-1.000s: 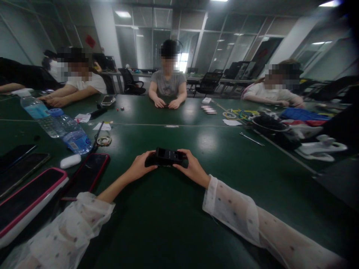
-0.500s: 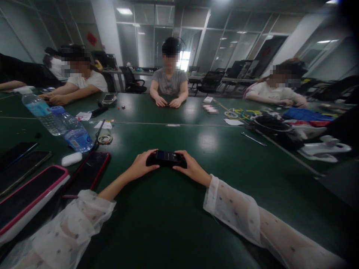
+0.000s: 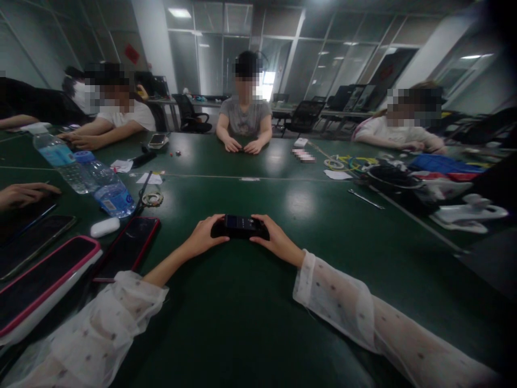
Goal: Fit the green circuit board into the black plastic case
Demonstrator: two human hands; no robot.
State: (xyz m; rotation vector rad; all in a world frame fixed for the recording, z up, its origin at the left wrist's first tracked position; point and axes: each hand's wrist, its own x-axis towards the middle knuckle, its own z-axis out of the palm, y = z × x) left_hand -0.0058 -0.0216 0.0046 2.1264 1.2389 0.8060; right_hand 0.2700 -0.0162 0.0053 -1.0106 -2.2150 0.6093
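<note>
A small black handheld device with a lit screen lies level at the middle of the green table. My left hand is closed on its left end, fingers behind and thumb along the near side. Around the right end, my right hand grips it the same way. The device's underside is hidden, so I cannot tell whether it touches the table. Left of my left hand lies a red-edged phone, with a white earbud case beyond it.
Two water bottles stand at the left, near a pink-rimmed device and another person's hand. A wrench lies right of centre, before a heap of cables and a white tool-like object. Several people sit around the table.
Another person's hand has come in at the left edge, over the phones there. My two hands and the black device have stayed in place.
</note>
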